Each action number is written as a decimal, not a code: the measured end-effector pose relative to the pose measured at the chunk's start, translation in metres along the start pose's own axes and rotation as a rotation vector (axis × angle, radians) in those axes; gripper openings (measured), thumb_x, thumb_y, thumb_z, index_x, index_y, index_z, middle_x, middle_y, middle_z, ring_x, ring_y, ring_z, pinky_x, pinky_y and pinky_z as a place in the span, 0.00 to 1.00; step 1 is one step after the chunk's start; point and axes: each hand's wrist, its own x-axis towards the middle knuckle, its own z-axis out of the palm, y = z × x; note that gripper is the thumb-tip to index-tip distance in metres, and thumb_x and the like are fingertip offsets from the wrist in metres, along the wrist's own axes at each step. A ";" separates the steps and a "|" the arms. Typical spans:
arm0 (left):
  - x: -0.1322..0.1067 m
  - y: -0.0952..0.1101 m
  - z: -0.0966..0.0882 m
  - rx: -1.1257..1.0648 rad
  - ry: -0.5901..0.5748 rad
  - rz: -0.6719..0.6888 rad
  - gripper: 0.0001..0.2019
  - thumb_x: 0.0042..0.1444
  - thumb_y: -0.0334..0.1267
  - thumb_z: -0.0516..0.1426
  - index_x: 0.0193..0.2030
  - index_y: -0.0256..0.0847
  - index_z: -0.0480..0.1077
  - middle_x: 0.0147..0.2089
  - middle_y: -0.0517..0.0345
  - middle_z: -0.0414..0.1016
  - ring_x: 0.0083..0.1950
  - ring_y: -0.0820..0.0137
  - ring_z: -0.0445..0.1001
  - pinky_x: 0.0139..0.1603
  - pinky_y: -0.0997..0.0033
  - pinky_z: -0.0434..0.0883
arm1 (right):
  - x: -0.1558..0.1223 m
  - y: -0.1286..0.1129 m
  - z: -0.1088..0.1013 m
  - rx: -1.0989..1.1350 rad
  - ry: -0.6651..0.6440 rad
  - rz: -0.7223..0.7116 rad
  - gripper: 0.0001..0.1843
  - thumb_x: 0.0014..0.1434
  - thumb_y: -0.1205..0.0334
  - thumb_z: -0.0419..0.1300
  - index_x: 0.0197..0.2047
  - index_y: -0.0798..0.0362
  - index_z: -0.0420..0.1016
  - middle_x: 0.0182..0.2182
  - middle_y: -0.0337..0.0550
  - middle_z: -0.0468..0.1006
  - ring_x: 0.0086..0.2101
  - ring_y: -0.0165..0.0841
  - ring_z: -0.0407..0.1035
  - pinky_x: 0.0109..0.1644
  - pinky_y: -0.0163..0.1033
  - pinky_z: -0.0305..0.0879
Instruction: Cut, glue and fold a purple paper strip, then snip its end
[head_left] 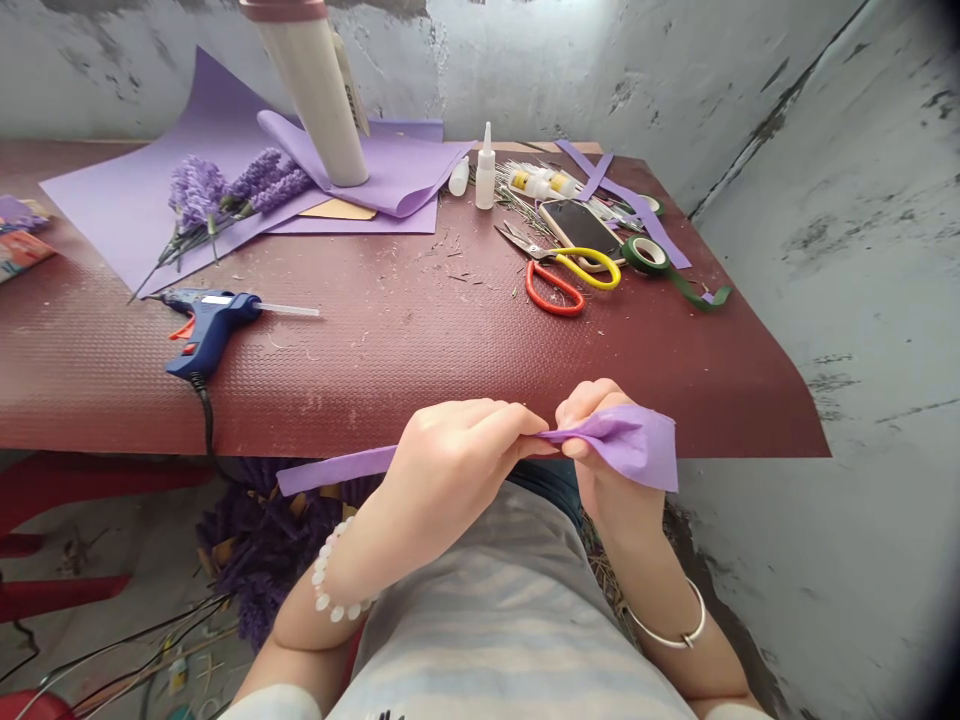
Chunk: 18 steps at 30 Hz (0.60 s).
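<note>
1. Item in hand: lilac paper strip; I saw the left hand and right hand close together, both pinching it, just above the near edge of the maroon table.
2. Done, as I judged: purple paper lavender sprigs lay on a lilac card sheet; a further lavender bunch sat below the table.
3. Left, as I judged: loose lilac strips lay unused.
4. Containers: a white dropper bottle stood upright; I could not tell its contents.

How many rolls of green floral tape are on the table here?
2. One roll lies on the maroon table right of the scissors, its tape trailing; the other sits behind it, beside a purple paper strip. Others may be hidden.
</note>
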 end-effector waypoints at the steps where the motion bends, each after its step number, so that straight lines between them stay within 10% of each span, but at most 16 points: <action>1: -0.001 -0.001 0.000 -0.007 -0.005 0.008 0.06 0.68 0.34 0.62 0.37 0.40 0.75 0.34 0.63 0.85 0.31 0.74 0.81 0.36 0.75 0.72 | 0.001 0.000 0.000 -0.004 0.021 -0.031 0.24 0.49 0.37 0.76 0.23 0.45 0.73 0.26 0.38 0.71 0.27 0.35 0.65 0.31 0.45 0.64; 18: -0.008 -0.009 -0.008 0.096 -0.017 0.005 0.06 0.69 0.34 0.61 0.38 0.40 0.76 0.31 0.64 0.85 0.28 0.74 0.82 0.31 0.76 0.72 | 0.005 -0.009 0.007 0.287 0.120 0.014 0.06 0.53 0.59 0.75 0.30 0.43 0.82 0.29 0.37 0.77 0.32 0.35 0.70 0.38 0.45 0.67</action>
